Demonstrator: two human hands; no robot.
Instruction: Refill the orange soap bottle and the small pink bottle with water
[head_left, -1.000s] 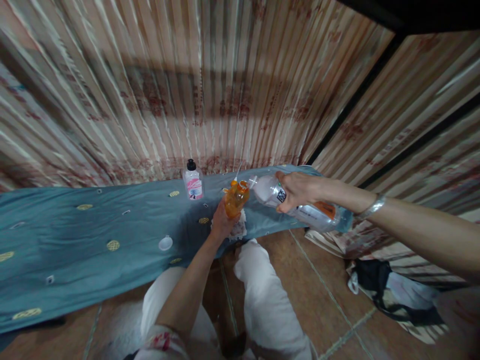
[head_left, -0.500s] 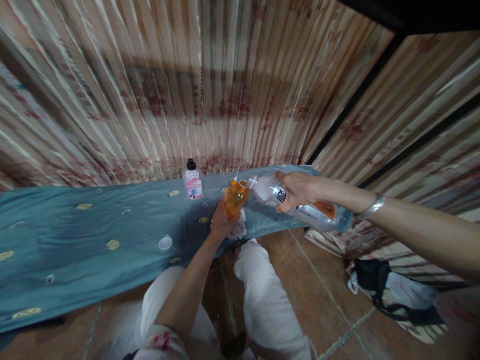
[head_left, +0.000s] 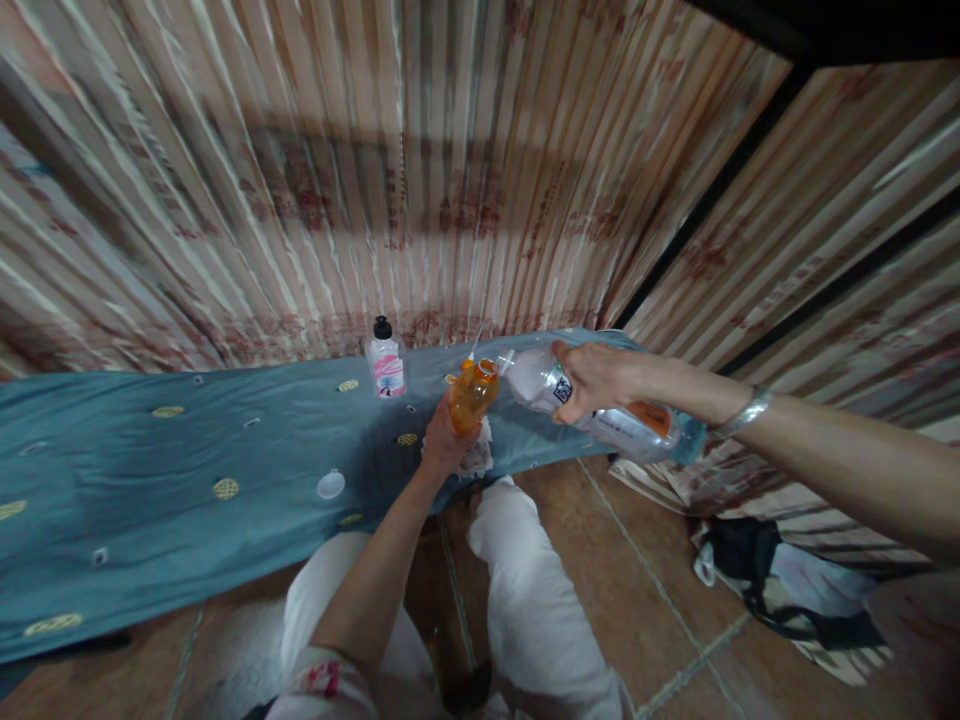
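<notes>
My left hand [head_left: 445, 442] is closed around a small amber bottle [head_left: 474, 395], its open mouth tilted up and to the right. From the right, my right hand [head_left: 589, 378] grips a large clear plastic bottle [head_left: 634, 430] with an orange and silver label. That bottle lies tilted, its neck at the amber bottle's mouth. Whether liquid is flowing between them I cannot make out. Just behind the amber bottle is an orange-based piece with a thin clear tube [head_left: 472, 356]. A crumpled whitish piece [head_left: 478, 455] lies under my left hand, partly hidden.
A black-capped bottle with a pink label [head_left: 388, 365] stands on the blue patterned cloth [head_left: 277, 440]. A round clear lid [head_left: 331, 485] lies nearer me. Pleated curtains [head_left: 420, 200] hang behind. A dark and white bag or cloth [head_left: 780, 575] rests on the tiled floor [head_left: 622, 560].
Almost nothing differs. Both hands keep their grip, and the two bottles stay mouth to mouth in the same place.
</notes>
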